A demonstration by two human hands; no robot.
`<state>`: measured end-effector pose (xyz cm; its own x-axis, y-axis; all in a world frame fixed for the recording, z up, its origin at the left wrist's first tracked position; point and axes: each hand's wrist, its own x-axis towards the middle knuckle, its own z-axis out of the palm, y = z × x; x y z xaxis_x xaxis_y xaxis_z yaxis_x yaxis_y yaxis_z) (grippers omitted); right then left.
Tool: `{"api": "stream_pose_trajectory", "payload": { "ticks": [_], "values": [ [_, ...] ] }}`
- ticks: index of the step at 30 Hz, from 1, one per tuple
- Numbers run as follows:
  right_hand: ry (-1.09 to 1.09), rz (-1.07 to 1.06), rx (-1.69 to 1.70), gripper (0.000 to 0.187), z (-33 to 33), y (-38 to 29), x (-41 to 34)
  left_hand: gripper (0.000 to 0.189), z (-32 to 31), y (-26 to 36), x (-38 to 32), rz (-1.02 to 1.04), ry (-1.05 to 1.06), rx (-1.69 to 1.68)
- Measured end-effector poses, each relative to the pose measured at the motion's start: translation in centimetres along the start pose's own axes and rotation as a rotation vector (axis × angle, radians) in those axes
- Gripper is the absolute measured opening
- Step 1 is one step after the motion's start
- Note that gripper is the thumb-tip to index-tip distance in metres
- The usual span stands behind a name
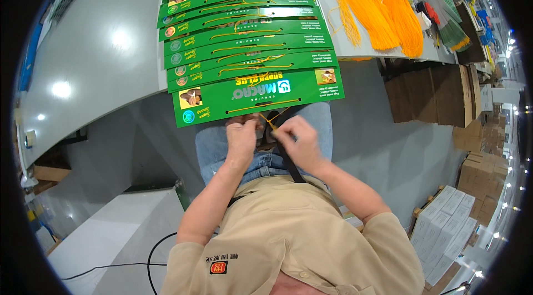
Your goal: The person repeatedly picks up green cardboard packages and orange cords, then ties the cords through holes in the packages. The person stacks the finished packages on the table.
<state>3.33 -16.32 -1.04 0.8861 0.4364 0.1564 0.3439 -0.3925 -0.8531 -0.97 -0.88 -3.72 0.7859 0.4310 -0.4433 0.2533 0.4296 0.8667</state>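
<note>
My right hand, slightly blurred, pinches a yellow cord just below the front edge of the nearest green printed card. Two strands of the cord spread up from the pinch toward the card's edge. My left hand has bent fingers at that same edge, close to one strand; its fingertips are partly hidden, so what they grip is unclear. The card overhangs the table above my lap, with a yellow cord running between two holes. Behind it lie several overlapping green cards, each threaded with yellow cord.
Bundles of orange-yellow cords lie on the grey-white table, right of the cards. Below its right side stands an open brown cardboard box. A white box-shaped unit is at lower left, near a black cable. White cartons are stacked at right.
</note>
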Motion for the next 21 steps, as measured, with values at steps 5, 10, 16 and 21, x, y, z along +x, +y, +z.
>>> {"api": "stream_pose_trajectory", "payload": {
  "ticks": [5,10,16,21],
  "values": [
    [-0.111,0.047,-0.078,0.015,-3.9,4.5,-1.2,0.020,-0.2,2.5,-1.5,0.124,-0.121,-0.237],
    [0.092,-0.024,-0.220,0.013,-9.0,7.0,0.0,0.022,0.9,6.1,-1.3,0.071,-0.254,-0.654],
    [0.193,-0.277,-0.432,0.013,-14.3,8.8,9.7,0.020,3.2,10.0,3.3,0.182,-0.134,-0.672],
    [-0.070,-0.378,-0.680,0.006,-15.0,9.1,17.8,0.058,1.6,10.1,3.3,0.570,-0.139,0.535]
  ]
}}
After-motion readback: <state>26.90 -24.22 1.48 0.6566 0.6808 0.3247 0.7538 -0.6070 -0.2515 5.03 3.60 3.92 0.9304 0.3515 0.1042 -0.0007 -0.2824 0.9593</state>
